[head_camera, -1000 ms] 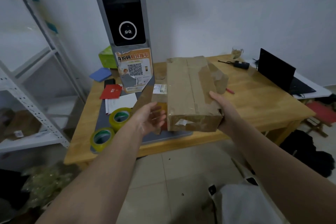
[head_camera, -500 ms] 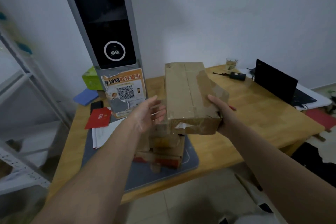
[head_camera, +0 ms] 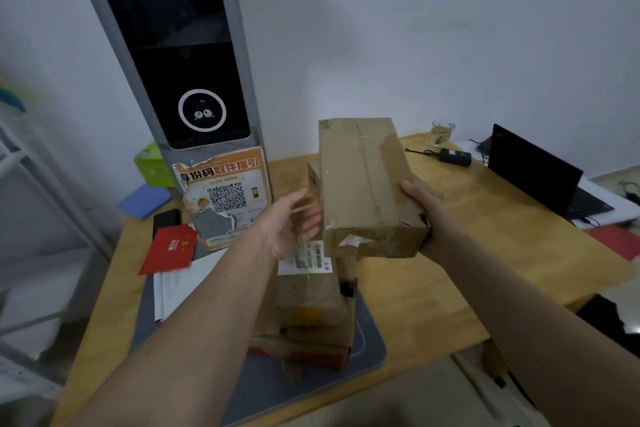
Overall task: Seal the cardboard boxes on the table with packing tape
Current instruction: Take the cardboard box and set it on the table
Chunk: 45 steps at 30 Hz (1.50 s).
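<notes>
The long cardboard box [head_camera: 367, 184] in the centre of the frame is brown and worn, with glossy tape along its top seam and more crossing its right side; its near end face is torn and crumpled, showing a white scrap. Its long axis runs from the viewer toward the wall, the torn end nearest. It is held in the air over a stack of boxes [head_camera: 311, 308] on a grey mat [head_camera: 370, 347] on the wooden table [head_camera: 485, 253]. The right hand [head_camera: 424, 210] grips its near right corner, thumb on top. The left hand [head_camera: 289, 224] is spread, palm toward the box's left side, just beside it; contact is unclear. At upper left stands a tall grey kiosk [head_camera: 194, 80].
</notes>
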{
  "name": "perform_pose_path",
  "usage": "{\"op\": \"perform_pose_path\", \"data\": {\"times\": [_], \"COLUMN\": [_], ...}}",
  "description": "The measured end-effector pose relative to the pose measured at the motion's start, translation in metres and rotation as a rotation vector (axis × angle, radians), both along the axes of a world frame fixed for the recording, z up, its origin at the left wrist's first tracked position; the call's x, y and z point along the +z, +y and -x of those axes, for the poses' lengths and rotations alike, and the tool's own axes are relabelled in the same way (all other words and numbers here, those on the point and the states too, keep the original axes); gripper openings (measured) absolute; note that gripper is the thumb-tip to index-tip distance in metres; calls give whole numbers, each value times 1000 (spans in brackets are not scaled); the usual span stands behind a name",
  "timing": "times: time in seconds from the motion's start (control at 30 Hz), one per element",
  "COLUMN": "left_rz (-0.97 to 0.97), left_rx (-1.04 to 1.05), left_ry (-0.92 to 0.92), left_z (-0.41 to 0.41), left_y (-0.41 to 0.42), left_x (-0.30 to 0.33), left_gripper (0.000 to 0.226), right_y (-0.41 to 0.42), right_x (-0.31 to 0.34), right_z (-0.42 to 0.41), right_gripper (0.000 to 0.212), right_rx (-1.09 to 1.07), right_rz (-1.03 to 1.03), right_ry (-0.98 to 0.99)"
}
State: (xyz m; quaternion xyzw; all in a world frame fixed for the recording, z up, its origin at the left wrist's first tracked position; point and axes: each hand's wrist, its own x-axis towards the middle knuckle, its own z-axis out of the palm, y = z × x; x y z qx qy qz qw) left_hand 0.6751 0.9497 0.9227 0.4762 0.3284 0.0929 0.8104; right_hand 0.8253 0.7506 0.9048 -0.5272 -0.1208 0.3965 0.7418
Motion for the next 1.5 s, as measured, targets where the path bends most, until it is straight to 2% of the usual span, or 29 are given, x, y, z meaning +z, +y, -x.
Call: {"op": "perform_pose_path", "data": {"times": [0.27,0.5,0.67,0.83,1.13,1.27,1.5], "left_rz": [23,52,54,6,-26,13,23], "left_rx": [91,109,67,5,12,0,114], "left_ry": [56,87,87,121,99,84,110], "left_z": [-64,-106,-116,-116,-140,-151,-174], "left_y": [32,35,41,43,30,23,17], "left_x": [-2,-15,-19,-19,-29,-29,-33], "left_gripper": [27,55,69,66,58,57,50], "right_y": [28,37,49,51,29,20,35], "right_x": [0,-11,-29,-32,-39,-36,-52], "right_z": [-58,-112,-118,-114,-111,-129,-173], "right_gripper": [50,41,45,39,53,60,67], "right_rx": [56,87,94,111,188,225,265], "right_rz": [-14,-17,2,21,-37,27,51], "right_ry": [-14,49,125,144,-9,-34,107]}}
